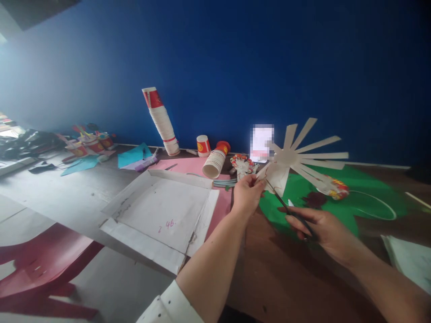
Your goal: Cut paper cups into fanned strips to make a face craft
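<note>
My left hand point(248, 193) pinches the edge of a white paper piece point(279, 178) with brownish lines drawn on it. In my right hand point(308, 222) are dark-handled scissors point(281, 201), their blades pointing up and left at that paper. Just behind the piece rises a white paper shape point(288, 157) cut into long strips that fan outward. Green paper point(341, 224) lies beneath, with a dark red piece point(314, 200) on it. A curled red, yellow and white paper piece point(338, 189) is at the right.
An upturned white box lid point(151, 211) lies on the left over pink paper point(178, 166). Stacked paper cups point(163, 128) lean near the blue wall, with loose cups point(213, 163) beside them. A lit screen point(261, 142) stands behind. A red chair point(47, 264) is at lower left.
</note>
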Action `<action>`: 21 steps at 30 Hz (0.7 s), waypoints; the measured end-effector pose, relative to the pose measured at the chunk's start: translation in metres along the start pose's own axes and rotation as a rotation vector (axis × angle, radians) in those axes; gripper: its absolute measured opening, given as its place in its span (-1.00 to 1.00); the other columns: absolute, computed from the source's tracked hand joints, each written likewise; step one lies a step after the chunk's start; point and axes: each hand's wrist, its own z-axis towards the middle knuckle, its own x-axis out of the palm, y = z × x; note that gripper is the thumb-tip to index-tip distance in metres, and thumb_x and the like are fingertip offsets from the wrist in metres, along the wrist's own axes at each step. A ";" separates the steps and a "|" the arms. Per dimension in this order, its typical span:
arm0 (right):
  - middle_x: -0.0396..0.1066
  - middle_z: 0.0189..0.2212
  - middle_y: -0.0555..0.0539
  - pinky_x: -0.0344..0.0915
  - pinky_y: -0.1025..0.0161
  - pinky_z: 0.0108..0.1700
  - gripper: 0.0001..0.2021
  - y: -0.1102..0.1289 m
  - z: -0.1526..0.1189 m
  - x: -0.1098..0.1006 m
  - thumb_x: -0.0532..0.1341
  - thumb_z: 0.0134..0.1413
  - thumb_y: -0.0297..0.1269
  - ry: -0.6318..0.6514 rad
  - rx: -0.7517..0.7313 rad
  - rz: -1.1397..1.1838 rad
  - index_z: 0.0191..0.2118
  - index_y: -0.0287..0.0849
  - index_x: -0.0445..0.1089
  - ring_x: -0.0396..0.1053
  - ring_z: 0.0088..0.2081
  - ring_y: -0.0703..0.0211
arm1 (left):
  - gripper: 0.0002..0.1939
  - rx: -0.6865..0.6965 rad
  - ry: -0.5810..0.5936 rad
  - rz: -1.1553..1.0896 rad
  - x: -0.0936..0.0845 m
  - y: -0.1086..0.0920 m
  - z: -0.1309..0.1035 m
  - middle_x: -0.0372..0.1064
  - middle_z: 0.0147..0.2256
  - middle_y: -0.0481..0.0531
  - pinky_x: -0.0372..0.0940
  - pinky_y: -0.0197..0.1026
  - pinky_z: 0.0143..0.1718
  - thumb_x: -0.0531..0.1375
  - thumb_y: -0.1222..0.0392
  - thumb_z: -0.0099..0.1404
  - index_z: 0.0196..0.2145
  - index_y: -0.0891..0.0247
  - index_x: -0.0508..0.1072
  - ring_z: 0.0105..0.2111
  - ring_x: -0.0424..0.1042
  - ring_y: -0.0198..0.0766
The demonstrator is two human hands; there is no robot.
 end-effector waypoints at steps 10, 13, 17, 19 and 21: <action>0.35 -0.54 -0.01 0.17 0.24 -0.42 -0.40 0.002 -0.001 0.002 0.39 -0.10 0.21 -0.019 -0.014 -0.013 -0.05 -0.16 0.63 0.19 -0.49 0.23 | -0.77 -0.084 -0.046 -0.017 0.001 -0.003 0.001 0.47 -0.46 -0.05 0.40 -0.27 -0.34 0.42 0.19 0.10 -0.25 0.28 0.64 -0.51 0.40 -0.37; 0.35 -0.54 -0.02 0.19 0.23 -0.42 -0.41 0.006 -0.003 0.002 0.39 -0.11 0.21 -0.021 -0.009 -0.028 -0.07 -0.15 0.65 0.20 -0.49 0.21 | -0.76 -0.093 -0.058 -0.010 0.002 -0.003 0.002 0.50 -0.42 -0.03 0.42 -0.25 -0.31 0.40 0.22 0.13 -0.20 0.27 0.65 -0.49 0.41 -0.37; 0.36 -0.55 -0.02 0.21 0.23 -0.41 -0.41 0.008 -0.003 0.002 0.36 -0.08 0.22 0.000 -0.014 -0.070 -0.08 -0.16 0.65 0.22 -0.49 0.20 | -0.78 -0.084 -0.052 0.008 0.002 -0.001 0.003 0.53 -0.41 -0.02 0.41 -0.26 -0.32 0.36 0.27 0.17 -0.19 0.27 0.65 -0.49 0.42 -0.36; 0.38 -0.54 -0.03 0.22 0.23 -0.40 -0.42 0.007 -0.002 0.003 0.36 -0.08 0.22 0.000 -0.016 -0.075 -0.08 -0.15 0.65 0.23 -0.49 0.20 | -0.79 -0.074 -0.047 0.021 0.001 0.000 0.004 0.53 -0.40 -0.02 0.41 -0.27 -0.33 0.35 0.27 0.18 -0.19 0.26 0.65 -0.49 0.43 -0.35; 0.39 -0.55 -0.03 0.22 0.23 -0.41 -0.42 0.006 -0.002 0.003 0.36 -0.09 0.23 -0.012 -0.006 -0.071 -0.09 -0.14 0.65 0.24 -0.48 0.19 | -0.79 -0.062 -0.045 0.038 0.001 0.001 0.004 0.54 -0.40 -0.02 0.41 -0.28 -0.33 0.34 0.27 0.19 -0.18 0.25 0.65 -0.48 0.44 -0.35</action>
